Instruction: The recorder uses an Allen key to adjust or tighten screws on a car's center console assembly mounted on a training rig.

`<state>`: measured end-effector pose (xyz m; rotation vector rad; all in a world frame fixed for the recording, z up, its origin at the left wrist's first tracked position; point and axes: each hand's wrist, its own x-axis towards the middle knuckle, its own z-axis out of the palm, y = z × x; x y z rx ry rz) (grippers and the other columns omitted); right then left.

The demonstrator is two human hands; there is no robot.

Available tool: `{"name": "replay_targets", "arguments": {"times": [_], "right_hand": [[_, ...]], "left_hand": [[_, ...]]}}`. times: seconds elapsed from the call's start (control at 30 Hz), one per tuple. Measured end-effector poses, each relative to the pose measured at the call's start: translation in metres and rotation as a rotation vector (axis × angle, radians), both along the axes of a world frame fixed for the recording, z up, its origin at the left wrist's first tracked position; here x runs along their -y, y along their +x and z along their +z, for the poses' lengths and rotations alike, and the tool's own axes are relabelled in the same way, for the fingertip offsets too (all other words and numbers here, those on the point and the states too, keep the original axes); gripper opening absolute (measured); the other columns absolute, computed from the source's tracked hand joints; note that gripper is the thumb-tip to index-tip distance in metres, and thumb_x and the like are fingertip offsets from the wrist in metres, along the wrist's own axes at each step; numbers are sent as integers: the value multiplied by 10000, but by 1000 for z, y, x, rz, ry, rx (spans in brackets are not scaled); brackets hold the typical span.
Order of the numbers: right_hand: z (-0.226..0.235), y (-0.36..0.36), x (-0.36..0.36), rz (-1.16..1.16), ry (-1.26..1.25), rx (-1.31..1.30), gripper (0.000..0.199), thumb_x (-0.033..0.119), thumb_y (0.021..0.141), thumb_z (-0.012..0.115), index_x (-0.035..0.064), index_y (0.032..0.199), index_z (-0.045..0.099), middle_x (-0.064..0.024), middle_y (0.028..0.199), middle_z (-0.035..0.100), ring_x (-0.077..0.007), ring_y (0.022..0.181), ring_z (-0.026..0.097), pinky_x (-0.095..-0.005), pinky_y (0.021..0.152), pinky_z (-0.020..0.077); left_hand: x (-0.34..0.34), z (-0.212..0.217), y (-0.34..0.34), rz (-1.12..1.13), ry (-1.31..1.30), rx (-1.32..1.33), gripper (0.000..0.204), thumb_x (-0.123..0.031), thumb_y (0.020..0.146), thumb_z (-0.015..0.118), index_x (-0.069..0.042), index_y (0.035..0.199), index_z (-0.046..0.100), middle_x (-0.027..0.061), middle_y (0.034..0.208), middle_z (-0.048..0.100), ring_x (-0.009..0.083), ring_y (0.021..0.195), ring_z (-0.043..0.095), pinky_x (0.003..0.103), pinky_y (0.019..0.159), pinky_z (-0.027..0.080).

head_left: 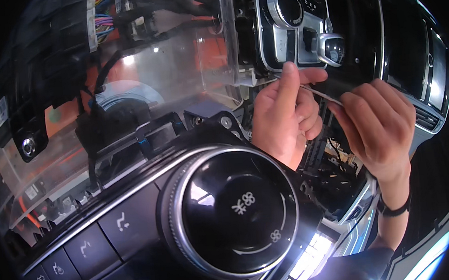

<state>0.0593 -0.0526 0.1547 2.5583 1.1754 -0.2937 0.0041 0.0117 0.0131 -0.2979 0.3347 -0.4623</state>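
"Where are the hands?"

"The left hand [280, 119] is near the middle. Its thumb points up, one finger points off to the right, and the other fingers curl in. The right hand [382, 124] is just beside it. It bends over at the wrist, with its back to us and its fingers pointing up and left."

"What are they holding?"

"The right hand pinches one end of a thin strip [324, 94]. The strip goes across the gap and in by the left thumb. I can't tell if the left hand grips it tight."

"How many things can you count?"

"Two hands, one strip, and one dark band [395, 211] on the right wrist. I see two round knobs: a big knob [240, 211] close to us and a smaller knob [285, 7] up top. Four buttons [128, 222] sit in a row left of the big one. There's one shift lever [331, 49], just above the hands."

"What else is around?"

"Colored wires [104, 24] at the top left, and a car dashboard [425, 74] on the right side."

"Is anything in the way?"

"Yes! The big knob and its panel hide the left forearm. A see-through cover [177, 65] lies over orange parts on the left."
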Motion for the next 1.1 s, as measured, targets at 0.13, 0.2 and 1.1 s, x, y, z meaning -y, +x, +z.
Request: {"name": "replay_targets", "arguments": {"times": [0.13,0.2,1.1], "right_hand": [[1,4,2,-356,51,-116,268,152,900,709,-19,725,601,-63,586,498,-126,494,467,-304,469,343],[1,-2,2,-1001,35,-280,337,203,958,667,-20,714,601,-41,571,495,-93,498,453,-286,474,336],[-7,3,3,67,38,-69,217,37,772,775,-8,782,563,-107,736,520,-278,635,537,-338,553,416]], "left_hand": [[0,0,0,-3,0,1,445,-424,1086,404,-40,1157,615,-72,585,264,55,508,251,242,517,276],[0,-1,1,-6,-10,2,447,-426,1087,401,-40,1163,613,-73,585,263,55,508,252,240,517,273],[4,2,4,7,-36,-118,444,-422,1083,417,-28,1105,619,-69,591,308,51,500,274,247,504,284]]}}
